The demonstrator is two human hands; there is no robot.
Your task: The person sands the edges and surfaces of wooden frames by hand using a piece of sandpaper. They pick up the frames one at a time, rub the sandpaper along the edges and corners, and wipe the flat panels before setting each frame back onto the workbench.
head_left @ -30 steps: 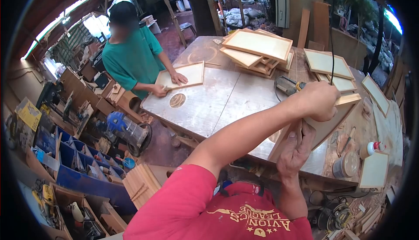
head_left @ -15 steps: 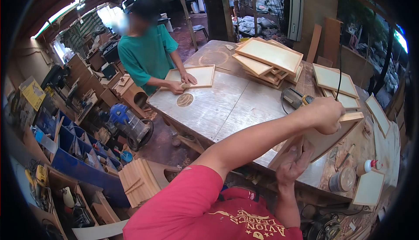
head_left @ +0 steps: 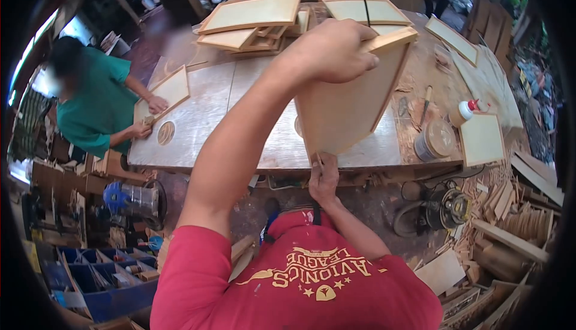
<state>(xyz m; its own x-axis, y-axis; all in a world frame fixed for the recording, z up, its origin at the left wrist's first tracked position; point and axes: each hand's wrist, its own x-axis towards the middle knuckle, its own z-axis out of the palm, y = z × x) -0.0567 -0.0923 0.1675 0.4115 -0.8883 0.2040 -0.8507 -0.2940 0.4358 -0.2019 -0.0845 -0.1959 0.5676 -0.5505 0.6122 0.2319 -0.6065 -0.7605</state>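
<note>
A thin wooden panel with a raised border (head_left: 351, 111) stands tilted on edge over the front of the worktable. My left hand (head_left: 339, 51) is closed over its upper edge, the arm reaching across from the left; whether anything lies under the palm is hidden. At the lower corner, near the table's front edge, my right hand (head_left: 324, 177) grips the same panel with bent fingers. Behind my left hand lie pale bordered panels (head_left: 369, 11), and a dark cable hangs down there.
A metal-topped worktable (head_left: 204, 108) carries a panel stack (head_left: 252, 15), a round tub (head_left: 435, 138) and a red-capped glue bottle (head_left: 463, 113). At left, a person in green (head_left: 96, 102) handles another panel (head_left: 174, 90). A blue vacuum (head_left: 132, 201) and wood scraps (head_left: 504, 210) occupy the floor.
My view has swung to the right, so the table sits further left. Both hands remain on the panel. The power tool seen behind my left hand is now hidden.
</note>
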